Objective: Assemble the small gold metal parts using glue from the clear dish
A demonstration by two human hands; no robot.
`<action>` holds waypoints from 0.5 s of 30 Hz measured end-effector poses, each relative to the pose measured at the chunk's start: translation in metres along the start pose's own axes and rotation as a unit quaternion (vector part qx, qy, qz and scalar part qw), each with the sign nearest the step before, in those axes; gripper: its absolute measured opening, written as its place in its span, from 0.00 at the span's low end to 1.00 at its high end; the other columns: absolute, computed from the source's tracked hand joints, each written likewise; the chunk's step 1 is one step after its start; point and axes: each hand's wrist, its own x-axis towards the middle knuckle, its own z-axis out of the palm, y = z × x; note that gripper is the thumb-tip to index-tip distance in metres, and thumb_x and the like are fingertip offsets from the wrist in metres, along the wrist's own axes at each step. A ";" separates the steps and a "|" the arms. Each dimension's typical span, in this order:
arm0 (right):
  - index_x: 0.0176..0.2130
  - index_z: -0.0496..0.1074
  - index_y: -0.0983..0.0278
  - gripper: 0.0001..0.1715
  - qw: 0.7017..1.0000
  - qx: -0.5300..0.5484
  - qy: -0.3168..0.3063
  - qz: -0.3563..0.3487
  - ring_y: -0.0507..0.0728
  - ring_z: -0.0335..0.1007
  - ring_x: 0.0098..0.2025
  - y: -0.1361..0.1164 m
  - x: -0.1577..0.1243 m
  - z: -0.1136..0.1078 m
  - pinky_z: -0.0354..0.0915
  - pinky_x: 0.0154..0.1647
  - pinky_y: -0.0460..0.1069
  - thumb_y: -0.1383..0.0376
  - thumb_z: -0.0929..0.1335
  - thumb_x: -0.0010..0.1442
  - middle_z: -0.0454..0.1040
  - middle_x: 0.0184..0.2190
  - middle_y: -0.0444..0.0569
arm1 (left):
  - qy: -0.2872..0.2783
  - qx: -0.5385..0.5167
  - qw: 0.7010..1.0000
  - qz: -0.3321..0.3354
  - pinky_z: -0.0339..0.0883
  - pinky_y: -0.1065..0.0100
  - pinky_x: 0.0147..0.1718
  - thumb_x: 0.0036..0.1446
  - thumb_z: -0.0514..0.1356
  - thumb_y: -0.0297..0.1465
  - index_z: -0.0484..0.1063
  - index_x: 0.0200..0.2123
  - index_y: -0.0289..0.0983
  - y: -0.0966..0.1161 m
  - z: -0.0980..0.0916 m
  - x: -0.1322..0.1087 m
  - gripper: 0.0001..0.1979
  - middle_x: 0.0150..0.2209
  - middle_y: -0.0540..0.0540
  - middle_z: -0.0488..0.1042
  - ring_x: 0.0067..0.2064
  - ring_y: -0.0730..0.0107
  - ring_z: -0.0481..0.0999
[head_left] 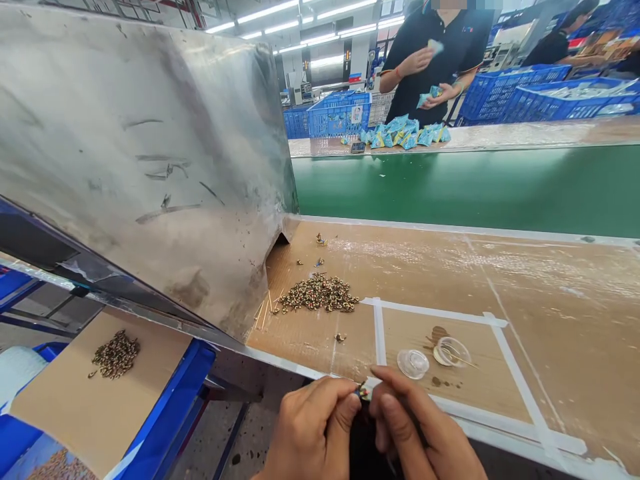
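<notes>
- The left hand (313,433) and the right hand (420,427) are close together at the bottom of the view, just over the near edge of the counter (550,320).
- Both hands have a closed grip: their fingers meet on a tiny metal part (362,392) and pinch it from two sides. The part is gold with some blue, and it is mostly hidden, so I cannot tell its exact shape.
- The counter is covered with brown cardboard. White tape (379,333) marks a rectangle on it, just beyond the hands.
- Inside this rectangle are a clear round lid (413,364) and, just beside it, a clear round dish (453,351) with a thin stick lying across it.
- Left of the rectangle lies a heap of small gold-coloured parts (319,293), with a few loose ones near it and some thin wooden sticks (264,308) at its left side.
- A large scratched metal sheet (135,167) stands tilted at the left. Below it, a second heap of parts (116,353) lies on a cardboard sheet (65,413).
- Across a green conveyor belt (450,187), a co-worker (440,60) holds blue packets (405,133), and more of these packets lie on the far counter, with blue crates (340,115) behind.
</notes>
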 end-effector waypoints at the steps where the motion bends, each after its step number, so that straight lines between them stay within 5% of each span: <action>1: 0.57 0.74 0.56 0.17 1.000 -0.001 0.008 -0.017 0.52 0.70 0.23 0.001 0.001 -0.003 0.73 0.32 0.44 0.53 0.63 0.78 0.75 0.28 0.41 | 0.000 -0.003 1.000 -0.007 0.73 0.74 0.33 0.71 0.58 0.24 0.73 0.46 0.42 0.001 -0.001 0.000 0.08 0.33 0.52 0.82 0.31 0.71 0.83; 4: 0.56 0.74 0.53 0.12 0.995 -0.006 -0.007 -0.103 0.51 0.70 0.26 0.000 0.008 -0.014 0.72 0.32 0.44 0.61 0.65 0.78 0.74 0.35 0.44 | 0.005 -0.015 0.999 -0.035 0.73 0.73 0.33 0.71 0.58 0.25 0.75 0.45 0.42 0.007 -0.004 0.000 0.08 0.33 0.52 0.83 0.31 0.71 0.83; 8: 0.61 0.72 0.51 0.24 0.975 -0.013 -0.101 -0.199 0.51 0.73 0.31 -0.002 0.019 -0.024 0.72 0.32 0.45 0.74 0.63 0.74 0.74 0.44 0.48 | -0.009 -0.028 0.992 -0.124 0.72 0.69 0.38 0.73 0.59 0.30 0.78 0.42 0.46 0.018 -0.007 -0.003 0.08 0.33 0.54 0.84 0.35 0.68 0.84; 15: 0.53 0.74 0.51 0.18 0.976 -0.015 -0.102 -0.192 0.52 0.74 0.34 -0.003 0.015 -0.018 0.69 0.32 0.45 0.72 0.63 0.75 0.70 0.42 0.46 | -0.062 -0.062 0.969 -0.231 0.70 0.66 0.42 0.74 0.56 0.41 0.79 0.34 0.47 0.027 -0.014 -0.006 0.16 0.30 0.56 0.83 0.38 0.64 0.81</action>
